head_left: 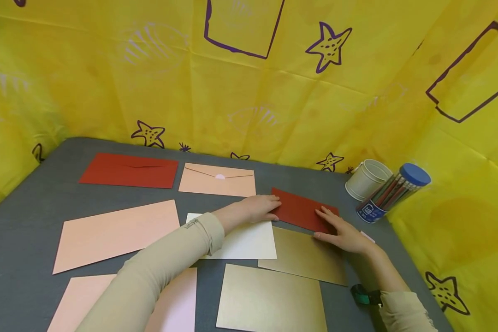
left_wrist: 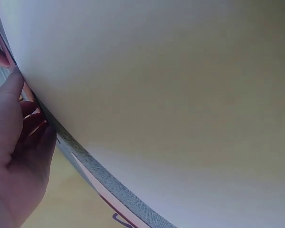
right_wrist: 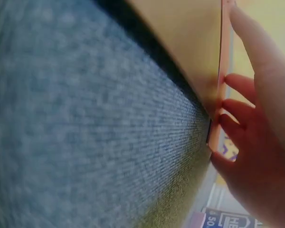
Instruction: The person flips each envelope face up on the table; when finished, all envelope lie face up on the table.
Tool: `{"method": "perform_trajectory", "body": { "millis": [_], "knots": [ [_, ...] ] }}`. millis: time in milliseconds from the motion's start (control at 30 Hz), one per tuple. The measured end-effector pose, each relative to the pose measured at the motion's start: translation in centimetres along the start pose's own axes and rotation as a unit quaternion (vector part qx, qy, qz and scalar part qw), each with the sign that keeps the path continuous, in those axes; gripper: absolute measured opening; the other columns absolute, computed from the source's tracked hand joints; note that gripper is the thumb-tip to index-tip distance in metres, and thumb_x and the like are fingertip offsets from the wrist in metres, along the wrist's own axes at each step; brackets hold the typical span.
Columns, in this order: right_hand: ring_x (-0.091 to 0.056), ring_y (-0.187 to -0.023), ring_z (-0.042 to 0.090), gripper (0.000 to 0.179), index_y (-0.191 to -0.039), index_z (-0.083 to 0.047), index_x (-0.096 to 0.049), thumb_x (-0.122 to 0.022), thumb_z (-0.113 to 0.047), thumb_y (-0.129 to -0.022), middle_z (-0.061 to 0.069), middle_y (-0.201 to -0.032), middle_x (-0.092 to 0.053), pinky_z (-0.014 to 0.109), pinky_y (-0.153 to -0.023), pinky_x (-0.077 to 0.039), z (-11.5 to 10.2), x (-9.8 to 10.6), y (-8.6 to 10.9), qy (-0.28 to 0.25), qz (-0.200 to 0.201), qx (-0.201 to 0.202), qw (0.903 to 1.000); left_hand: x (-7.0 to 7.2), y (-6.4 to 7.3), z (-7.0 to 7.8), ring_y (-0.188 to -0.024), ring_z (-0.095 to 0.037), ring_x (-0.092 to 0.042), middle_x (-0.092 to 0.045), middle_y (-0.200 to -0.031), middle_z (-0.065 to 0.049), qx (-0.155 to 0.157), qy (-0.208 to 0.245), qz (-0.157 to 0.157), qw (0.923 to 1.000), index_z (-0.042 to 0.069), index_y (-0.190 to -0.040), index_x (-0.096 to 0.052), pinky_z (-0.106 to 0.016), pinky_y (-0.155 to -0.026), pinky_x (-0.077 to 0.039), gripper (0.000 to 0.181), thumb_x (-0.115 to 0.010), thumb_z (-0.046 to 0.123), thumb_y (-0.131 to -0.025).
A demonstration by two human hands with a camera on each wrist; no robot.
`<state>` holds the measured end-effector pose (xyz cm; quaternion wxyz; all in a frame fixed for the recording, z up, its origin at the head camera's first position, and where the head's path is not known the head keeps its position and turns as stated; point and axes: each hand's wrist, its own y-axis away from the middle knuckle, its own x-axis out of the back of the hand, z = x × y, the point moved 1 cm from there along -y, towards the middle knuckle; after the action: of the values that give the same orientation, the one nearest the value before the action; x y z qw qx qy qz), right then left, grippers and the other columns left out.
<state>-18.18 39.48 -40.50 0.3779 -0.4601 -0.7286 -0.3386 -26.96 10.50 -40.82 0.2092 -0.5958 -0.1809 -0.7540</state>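
Note:
In the head view a red envelope (head_left: 299,210) lies flat on the table, between both hands. My left hand (head_left: 258,208) reaches across from the left, its fingertips on the envelope's left end. At the right end rests my right hand (head_left: 343,232), fingers spread over the red paper and thumb near its lower edge. Below the red envelope lie a gold envelope (head_left: 307,253) and a white envelope (head_left: 249,244), which overlaps the gold one. The right wrist view shows the right fingers (right_wrist: 240,110) lightly bent against the red edge.
A second gold envelope (head_left: 271,297) lies nearer. To the left are a red envelope (head_left: 128,171), a peach envelope with a round seal (head_left: 217,184) and two larger pink ones. A white tin (head_left: 367,180) and a pencil tub with a blue lid (head_left: 392,193) stand at back right.

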Motion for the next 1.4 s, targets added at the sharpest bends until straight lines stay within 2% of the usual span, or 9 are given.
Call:
{"method": "perform_trajectory", "body": {
  "millis": [300,600,767,833,967,1100,1233,1333,1400],
  "knots": [
    [-0.018,-0.142,0.048,0.082,-0.152,-0.005,-0.032,-0.066,-0.047,-0.090,0.021,-0.159,-0.018,0.065,-0.108,-0.019,1.0,0.3,0.1,0.022,0.027,-0.015,0.9993,-0.3,0.0,0.6,-0.140,-0.025,-0.036,-0.043,-0.149,-0.013,-0.014,-0.094,-0.010,0.9955,0.004,-0.144,-0.046,-0.032,-0.111,-0.030,0.053,-0.046,0.038,-0.103],
    [-0.029,-0.136,0.050,0.083,-0.150,-0.004,-0.035,-0.070,-0.045,-0.088,0.026,-0.153,-0.028,0.065,-0.105,-0.027,1.5,0.4,0.2,0.040,0.055,0.000,0.9977,-0.3,0.1,0.7,-0.138,-0.027,-0.038,-0.045,-0.147,-0.014,-0.033,-0.114,-0.006,0.9929,0.003,-0.143,-0.047,-0.032,-0.112,-0.029,0.048,-0.037,0.034,-0.107],
    [-0.035,-0.135,0.045,0.073,-0.148,-0.005,-0.039,-0.071,-0.034,-0.089,0.020,-0.151,-0.037,0.061,-0.104,-0.031,2.1,0.6,0.4,0.045,0.071,0.029,0.9961,-0.1,0.1,0.5,-0.133,-0.024,-0.045,-0.052,-0.141,-0.012,-0.029,-0.073,0.011,0.9968,0.004,-0.138,-0.053,-0.032,-0.110,-0.033,0.044,-0.037,0.032,-0.107],
    [-0.038,-0.134,0.044,0.067,-0.147,-0.004,-0.042,-0.071,-0.024,-0.090,0.019,-0.150,-0.040,0.049,-0.107,-0.035,2.2,0.7,0.5,0.050,0.081,0.049,0.9942,0.0,0.1,0.3,-0.125,-0.022,-0.052,-0.058,-0.132,-0.010,-0.032,-0.049,0.029,0.9979,0.006,-0.132,-0.057,-0.031,-0.106,-0.038,0.040,-0.038,0.030,-0.107],
    [-0.057,-0.110,0.030,0.056,-0.140,-0.001,-0.050,-0.069,-0.009,-0.088,0.020,-0.144,-0.047,0.023,-0.086,-0.041,2.6,1.0,0.6,0.067,0.116,0.097,0.9862,0.2,0.1,-0.1,-0.116,-0.019,-0.057,-0.061,-0.123,-0.006,-0.034,0.011,0.051,0.9980,0.008,-0.129,-0.058,-0.030,-0.101,-0.042,0.037,-0.042,0.031,-0.106],
    [-0.054,-0.083,0.017,0.050,-0.136,0.000,-0.055,-0.068,-0.005,-0.088,0.020,-0.139,-0.052,0.024,-0.069,-0.036,2.7,1.1,0.7,0.068,0.136,0.112,0.9819,0.4,0.5,-0.7,-0.131,-0.022,-0.047,-0.053,-0.140,-0.009,-0.029,0.060,0.045,0.9967,0.009,-0.138,-0.054,-0.033,-0.110,-0.034,0.046,-0.047,0.037,-0.103],
    [-0.061,-0.091,0.022,0.047,-0.134,-0.002,-0.059,-0.069,-0.006,-0.088,0.018,-0.136,-0.056,0.019,-0.073,-0.040,2.7,1.1,0.7,0.063,0.147,0.098,0.9822,0.4,0.8,-1.1,-0.137,-0.024,-0.040,-0.047,-0.146,-0.010,-0.037,0.096,0.050,0.9934,0.008,-0.141,-0.051,-0.034,-0.113,-0.029,0.049,-0.057,0.033,-0.099],
    [-0.059,-0.111,0.033,0.045,-0.132,-0.003,-0.060,-0.070,-0.006,-0.088,0.017,-0.133,-0.058,0.013,-0.086,-0.039,2.7,1.2,0.7,0.065,0.157,0.088,0.9816,0.4,1.0,-1.4,-0.134,-0.025,-0.044,-0.052,-0.142,-0.010,-0.054,0.117,0.070,0.9892,0.006,-0.138,-0.054,-0.034,-0.111,-0.032,0.042,-0.059,0.019,-0.099],
    [-0.059,-0.112,0.037,0.045,-0.131,-0.004,-0.061,-0.070,-0.005,-0.087,0.017,-0.130,-0.060,0.012,-0.088,-0.039,2.7,1.2,0.7,0.066,0.163,0.083,0.9810,0.4,1.0,-1.6,-0.130,-0.024,-0.048,-0.056,-0.137,-0.009,-0.059,0.132,0.084,0.9859,0.006,-0.136,-0.056,-0.034,-0.109,-0.035,0.037,-0.058,0.010,-0.099]
  ]
}}
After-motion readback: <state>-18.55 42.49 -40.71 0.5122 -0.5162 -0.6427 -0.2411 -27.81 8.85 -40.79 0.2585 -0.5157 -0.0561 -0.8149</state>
